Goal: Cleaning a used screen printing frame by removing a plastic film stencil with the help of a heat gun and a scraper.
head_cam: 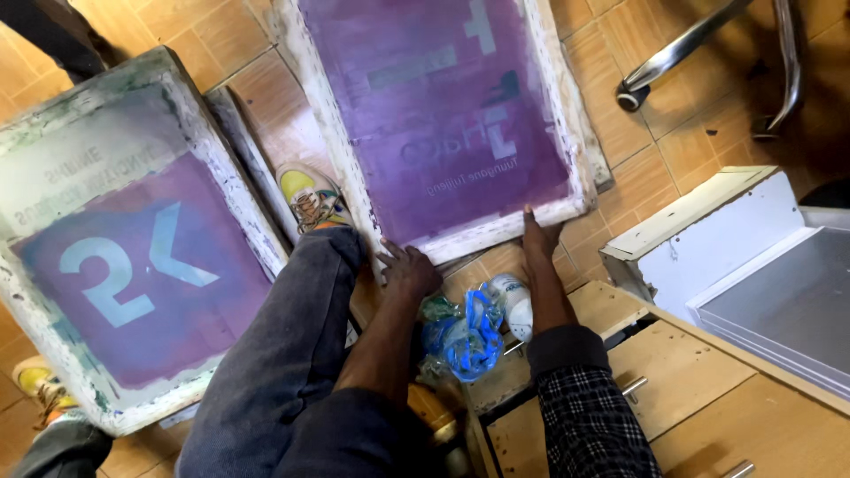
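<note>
Both hands, left and right, grasp the lower edge of a purple screen-printing frame on the tiled floor.

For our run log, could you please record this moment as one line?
left hand: on purple screen frame lower edge | right hand: same edge | frame: tilted on tiled floor

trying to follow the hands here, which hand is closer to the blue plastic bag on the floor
Left, narrowly. The left hand grips the purple screen frame just above the blue plastic bag. The right hand holds the frame's bottom edge higher, up and to the right.
</note>
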